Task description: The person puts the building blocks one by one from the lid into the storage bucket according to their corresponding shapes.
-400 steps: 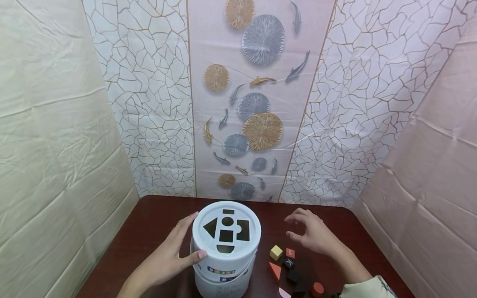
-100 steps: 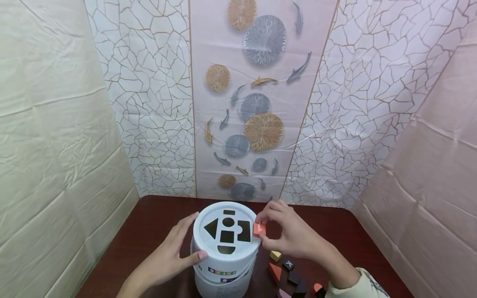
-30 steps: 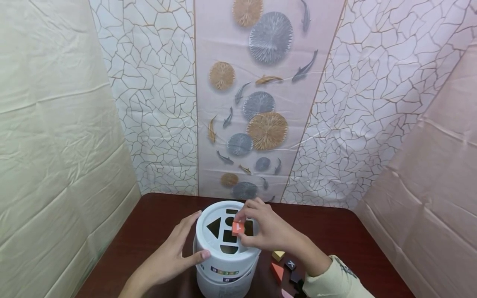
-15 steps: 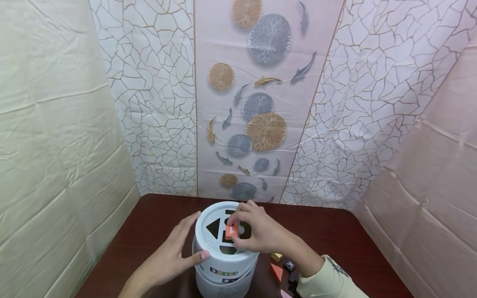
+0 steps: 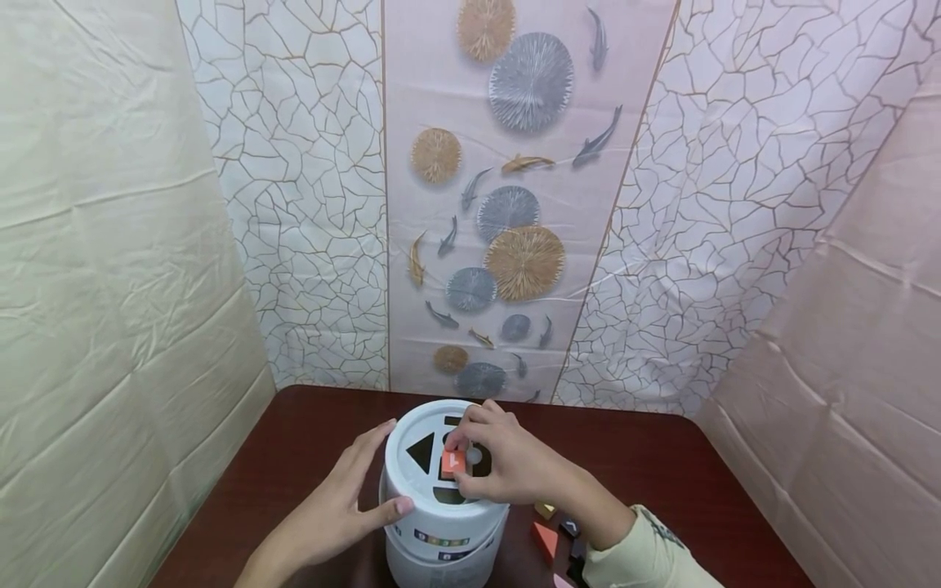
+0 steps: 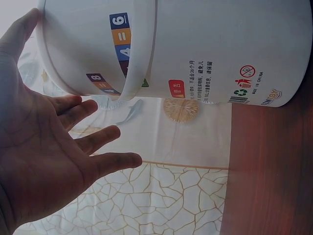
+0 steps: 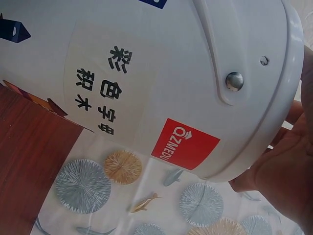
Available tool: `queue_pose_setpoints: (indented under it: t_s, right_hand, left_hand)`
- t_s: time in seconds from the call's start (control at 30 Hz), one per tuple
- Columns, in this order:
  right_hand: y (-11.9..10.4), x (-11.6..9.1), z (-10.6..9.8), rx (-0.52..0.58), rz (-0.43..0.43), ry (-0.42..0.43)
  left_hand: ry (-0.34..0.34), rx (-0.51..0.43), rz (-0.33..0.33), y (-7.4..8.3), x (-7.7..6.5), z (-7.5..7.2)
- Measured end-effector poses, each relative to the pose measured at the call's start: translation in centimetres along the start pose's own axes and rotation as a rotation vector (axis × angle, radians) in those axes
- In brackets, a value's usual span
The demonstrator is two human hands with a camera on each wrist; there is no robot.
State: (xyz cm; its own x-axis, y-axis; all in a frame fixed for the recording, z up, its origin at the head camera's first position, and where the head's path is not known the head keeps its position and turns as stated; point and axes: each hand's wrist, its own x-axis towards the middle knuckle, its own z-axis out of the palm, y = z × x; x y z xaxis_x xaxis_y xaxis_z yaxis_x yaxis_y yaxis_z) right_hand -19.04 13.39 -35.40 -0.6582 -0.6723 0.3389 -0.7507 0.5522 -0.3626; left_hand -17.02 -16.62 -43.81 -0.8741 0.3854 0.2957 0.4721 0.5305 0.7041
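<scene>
A white bucket (image 5: pixel 441 567) stands upright, its white lid (image 5: pixel 403 487) cut with several shaped holes. My right hand (image 5: pixel 507 453) pinches a small orange-red block (image 5: pixel 452 463) marked with a white character, between thumb and fingers. The block sits over the square hole (image 5: pixel 445 477) in the middle of the lid; whether it has entered the hole cannot be told. My left hand (image 5: pixel 334 502) rests against the bucket's left side, thumb and fingers spread at the rim. In the left wrist view, that left hand (image 6: pixel 44 152) has its fingers extended. The right wrist view shows only part of the right hand (image 7: pixel 276 171) beyond the rim.
Right of the bucket lie loose blocks on the dark red table (image 5: pixel 316 425): a yellow one (image 5: pixel 545 510), an orange triangle (image 5: pixel 545 540), a black one (image 5: pixel 569 527), a pink one (image 5: pixel 562 581). The right forearm partly hides them. Patterned cloth (image 5: pixel 316 245) hangs behind.
The orange-red block lay on the table at first. My right hand has picked it up and brought it left, from the lid's right rim to the square hole. The left hand has stayed.
</scene>
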Motion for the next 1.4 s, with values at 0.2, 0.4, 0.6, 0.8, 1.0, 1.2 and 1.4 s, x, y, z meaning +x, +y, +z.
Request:
queue_pose_setpoints:
  t_s: [0.2, 0.4, 0.6, 0.8, 1.0, 1.2, 1.4]
  right_hand:
    - [0.0, 0.0, 0.1, -0.009, 0.004, -0.012]
    - [0.2, -0.3, 0.2, -0.008, -0.007, -0.008]
    - [0.0, -0.7, -0.3, -0.024, -0.014, 0.013]
    - [-0.3, -1.2, -1.0, -0.022, -0.014, 0.027]
    - [-0.3, -2.2, -1.2, -0.025, 0.007, 0.041]
    - [0.0, -3.5, -1.7, -0.032, 0.025, 0.07]
    - [0.7, -4.9, -2.3, -0.044, 0.057, 0.107]
  left_hand:
    - [-0.039, -0.018, -0.054, 0.1, 0.2, -0.1]
    - [-0.008, -0.001, -0.006, 0.1, 0.0, -0.1]
    - [-0.012, 0.006, -0.014, 0.1, 0.0, -0.1]
    - [-0.016, 0.005, -0.034, 0.2, 0.0, -0.1]
    - [-0.018, 0.005, -0.035, 0.2, -0.2, 0.0]
    - [-0.007, 0.021, -0.023, 0.3, -0.2, -0.1]
    - [-0.021, 0.019, -0.036, 0.3, 0.0, -0.3]
